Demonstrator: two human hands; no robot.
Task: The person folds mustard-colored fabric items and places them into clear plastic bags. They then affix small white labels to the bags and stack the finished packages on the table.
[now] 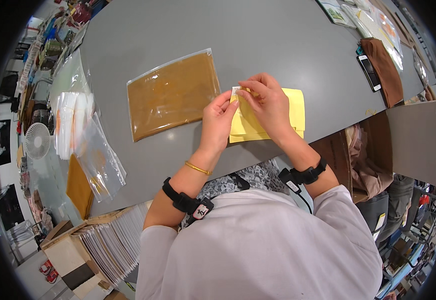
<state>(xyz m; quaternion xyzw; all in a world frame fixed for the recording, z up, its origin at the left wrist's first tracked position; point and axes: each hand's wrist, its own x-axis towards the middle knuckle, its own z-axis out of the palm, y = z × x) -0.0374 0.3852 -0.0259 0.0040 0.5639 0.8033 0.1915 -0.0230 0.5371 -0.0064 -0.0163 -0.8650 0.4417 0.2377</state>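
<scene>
The left edge of the yellow folded piece (296,112) is being pinched by the fingers of the left hand (216,121), nearly together with the thumb on top. At the piece's upper left corner, the fingers of the right hand (272,107) are being held almost closed, thumb to index, right by a small white tag (235,90); whether the tag is actually being gripped can't be told from here. Honestly, this probably goes best if the edge is being held flat with light pressure and the tag is being handled by its rim, so nothing is being creased or pulled crooked.

Looks-wise, bright yellow is being shown, pretty flat, with layers stepping along the near edge. It's being supported by the grey counter (278,40), under both hands. Left of the yellow piece, a mustard-brown bagged piece (173,95) is lying flat.
</scene>
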